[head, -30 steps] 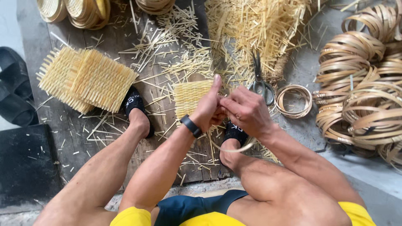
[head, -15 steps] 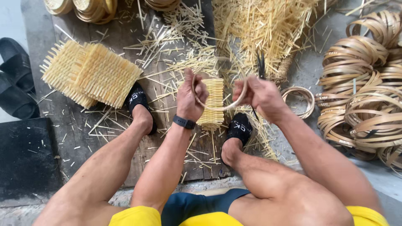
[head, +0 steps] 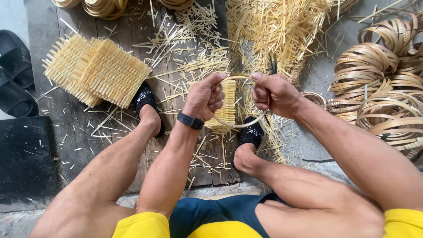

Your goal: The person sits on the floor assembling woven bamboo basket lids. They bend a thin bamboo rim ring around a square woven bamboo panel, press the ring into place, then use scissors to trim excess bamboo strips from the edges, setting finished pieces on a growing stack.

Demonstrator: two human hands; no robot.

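Observation:
My left hand and my right hand together hold a thin bamboo ring upright between them, each pinching one side near its top. Inside the ring sits a small woven mat of yellow bamboo sticks, partly hidden behind my left hand. A black band is on my left wrist. Both hands hover above the wooden boards, between my two feet in black slippers.
Two larger woven stick mats lie at the left. A heap of loose bamboo sticks is straight ahead. Coils of bamboo strip rings are piled at the right. Black sandals lie at the far left.
My hands have moved apart and lifted. The small mat, flat near the boards a second ago, now stands on edge inside the ring held between both hands.

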